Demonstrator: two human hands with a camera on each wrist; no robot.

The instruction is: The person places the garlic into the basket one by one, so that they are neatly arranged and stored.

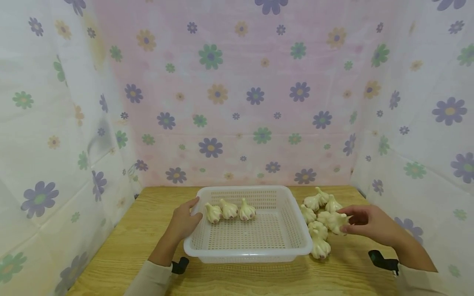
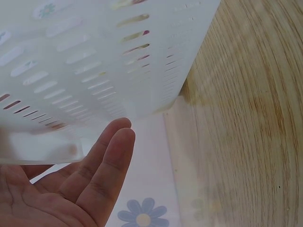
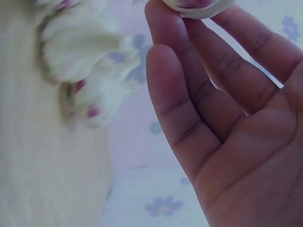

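Observation:
A white plastic basket (image 1: 248,254) with slotted walls stands on the wooden table. My left hand (image 1: 185,221) holds its left rim, thumb over the edge; in the left wrist view the fingers (image 2: 118,149) extend below the rim, outside the wall. Three garlic bulbs (image 1: 229,209) sit in a row inside, toward the back left. To the right of the basket, my right hand (image 1: 366,222) pinches a garlic bulb (image 1: 336,224) between thumb and fingers, at the edge of a pile. In the right wrist view only the underside of that bulb (image 3: 199,8) shows, at the fingertips.
Several more garlic bulbs (image 1: 320,248) lie bunched against the basket's right side. Flower-printed cloth (image 1: 240,102) encloses the wooden table (image 1: 148,205) at the back and both sides. Dark wrist mounts (image 1: 381,261) project beside both sleeves.

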